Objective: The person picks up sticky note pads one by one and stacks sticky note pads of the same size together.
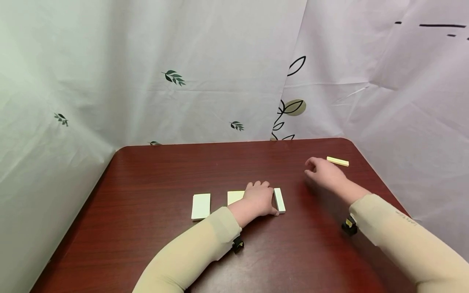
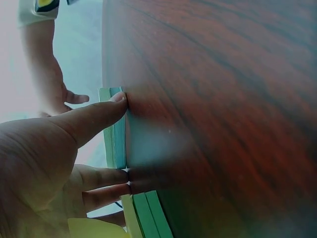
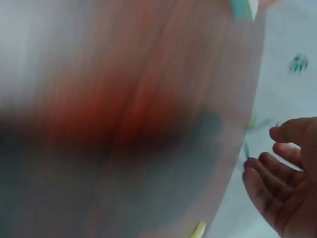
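Note:
My left hand lies over the middle of the table, thumb at the near end of a narrow white paper pad and fingers at its far end. The left wrist view shows this narrow pad in side-on layers, spanned between thumb and fingers. Partly under the same hand is a pale yellow pad. Farther left sits a wider white pad. My right hand hovers at the right with loosely bent fingers, holding nothing. Just beyond it lies a narrow yellow pad.
A dark red-brown wooden table with rounded far corners carries everything. White curtains with leaf prints hang behind it and along both sides. Each wrist wears a small black device, such as the one on the right wrist.

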A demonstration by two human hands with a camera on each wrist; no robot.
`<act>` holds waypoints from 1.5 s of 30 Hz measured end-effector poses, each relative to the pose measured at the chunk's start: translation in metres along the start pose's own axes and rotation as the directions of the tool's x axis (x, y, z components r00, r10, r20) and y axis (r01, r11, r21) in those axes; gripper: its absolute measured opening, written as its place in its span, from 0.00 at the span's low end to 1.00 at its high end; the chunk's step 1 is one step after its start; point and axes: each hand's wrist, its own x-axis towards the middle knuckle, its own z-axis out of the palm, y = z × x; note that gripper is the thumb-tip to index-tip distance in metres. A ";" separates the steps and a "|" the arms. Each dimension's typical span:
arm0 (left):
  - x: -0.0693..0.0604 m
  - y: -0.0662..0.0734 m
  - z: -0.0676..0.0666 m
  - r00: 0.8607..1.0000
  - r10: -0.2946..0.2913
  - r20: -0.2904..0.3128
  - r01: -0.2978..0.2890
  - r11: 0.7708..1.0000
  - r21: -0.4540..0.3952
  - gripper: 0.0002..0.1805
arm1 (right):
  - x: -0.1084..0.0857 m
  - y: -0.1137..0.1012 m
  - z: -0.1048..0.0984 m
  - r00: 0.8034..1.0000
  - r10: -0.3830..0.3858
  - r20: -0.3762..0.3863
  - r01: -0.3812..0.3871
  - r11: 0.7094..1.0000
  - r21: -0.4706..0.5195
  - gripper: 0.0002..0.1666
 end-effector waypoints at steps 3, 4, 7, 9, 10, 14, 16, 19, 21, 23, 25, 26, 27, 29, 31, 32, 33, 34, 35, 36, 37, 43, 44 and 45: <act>0.000 0.000 0.000 1.000 0.002 0.005 -0.002 1.000 0.001 0.35 | 0.004 0.022 -0.010 0.999 0.021 -0.034 -0.024 0.995 -0.098 0.19; 0.000 0.000 0.000 1.000 0.001 0.007 -0.001 1.000 0.001 0.34 | 0.005 0.029 -0.013 0.999 0.036 -0.036 -0.039 0.994 -0.105 0.20; 0.001 0.000 0.000 1.000 -0.001 0.012 0.001 1.000 0.000 0.33 | 0.008 0.049 -0.021 0.997 0.068 -0.032 -0.071 0.989 -0.127 0.21; 0.001 0.000 -0.001 1.000 -0.006 0.014 0.006 1.000 -0.003 0.33 | 0.010 0.060 -0.025 0.996 0.082 -0.028 -0.085 0.987 -0.138 0.21; 0.001 -0.001 -0.001 1.000 -0.009 0.015 0.009 1.000 -0.004 0.33 | 0.011 0.065 -0.027 0.995 0.091 -0.028 -0.094 0.985 -0.146 0.21; 0.001 -0.001 -0.001 1.000 -0.015 0.017 0.015 1.000 -0.011 0.32 | 0.015 0.083 -0.033 0.992 0.129 0.002 -0.127 0.977 -0.169 0.23; 0.001 -0.002 -0.001 1.000 -0.014 0.017 0.014 1.000 -0.011 0.32 | 0.017 0.091 -0.035 0.991 0.133 0.017 -0.127 0.975 -0.182 0.24; 0.002 -0.002 0.001 1.000 -0.012 0.014 0.012 1.000 -0.014 0.32 | 0.020 0.099 -0.037 0.991 0.126 0.043 -0.115 0.973 -0.201 0.24; 0.003 -0.001 0.001 1.000 -0.009 0.011 0.009 1.000 -0.011 0.32 | 0.021 0.101 -0.038 0.990 0.129 0.062 -0.113 0.971 -0.211 0.25; 0.003 -0.001 0.001 1.000 -0.005 0.008 0.005 1.000 -0.011 0.32 | 0.021 0.101 -0.038 0.986 0.143 0.082 -0.122 0.968 -0.218 0.25; 0.003 0.000 0.001 1.000 -0.002 0.006 0.002 1.000 -0.007 0.32 | 0.021 0.101 -0.037 0.984 0.155 0.089 -0.133 0.966 -0.221 0.26; 0.003 0.000 0.000 1.000 -0.002 0.006 0.002 1.000 -0.006 0.32 | 0.021 0.101 -0.037 0.983 0.162 0.090 -0.139 0.965 -0.221 0.26; 0.003 0.000 0.000 1.000 -0.002 0.005 0.003 1.000 -0.007 0.32 | 0.021 0.101 -0.036 0.982 0.167 0.088 -0.144 0.965 -0.221 0.25; 0.003 0.001 0.000 1.000 -0.004 0.005 0.004 1.000 -0.004 0.32 | 0.022 0.102 -0.034 0.981 0.174 0.085 -0.152 0.963 -0.225 0.26; 0.003 0.001 -0.001 1.000 -0.005 0.005 0.005 1.000 -0.003 0.32 | 0.022 0.104 -0.032 0.978 0.185 0.092 -0.161 0.962 -0.222 0.25; 0.003 0.001 0.000 1.000 -0.004 0.005 0.004 1.000 -0.003 0.32 | 0.023 0.105 -0.031 0.977 0.189 0.097 -0.164 0.961 -0.223 0.25; 0.003 0.001 0.000 1.000 -0.002 0.005 0.002 1.000 -0.002 0.32 | 0.023 0.106 -0.030 0.976 0.194 0.100 -0.169 0.960 -0.222 0.25; 0.003 0.001 0.000 1.000 -0.001 0.006 0.001 1.000 -0.002 0.32 | 0.023 0.107 -0.029 0.975 0.198 0.102 -0.172 0.960 -0.219 0.24; 0.003 0.001 0.000 1.000 0.001 0.006 -0.001 1.000 -0.001 0.32 | 0.023 0.108 -0.027 0.975 0.199 0.101 -0.173 0.960 -0.218 0.23; 0.003 0.001 0.001 1.000 0.002 0.006 -0.002 1.000 -0.002 0.32 | 0.023 0.109 -0.026 0.976 0.196 0.094 -0.172 0.961 -0.218 0.22; 0.003 0.001 0.001 1.000 0.001 0.006 -0.001 1.000 -0.001 0.32 | 0.023 0.110 -0.026 0.977 0.193 0.087 -0.171 0.961 -0.217 0.21; 0.004 0.001 0.000 1.000 -0.010 0.009 0.010 1.000 0.000 0.32 | 0.027 0.111 -0.024 0.985 0.164 0.047 -0.149 0.962 -0.229 0.16; 0.004 0.001 0.000 1.000 -0.011 0.010 0.011 1.000 -0.002 0.32 | 0.027 0.111 -0.025 0.986 0.160 0.048 -0.144 0.962 -0.234 0.15; 0.004 0.001 0.000 1.000 -0.012 0.011 0.012 1.000 -0.004 0.32 | 0.028 0.111 -0.025 0.987 0.156 0.049 -0.140 0.961 -0.238 0.14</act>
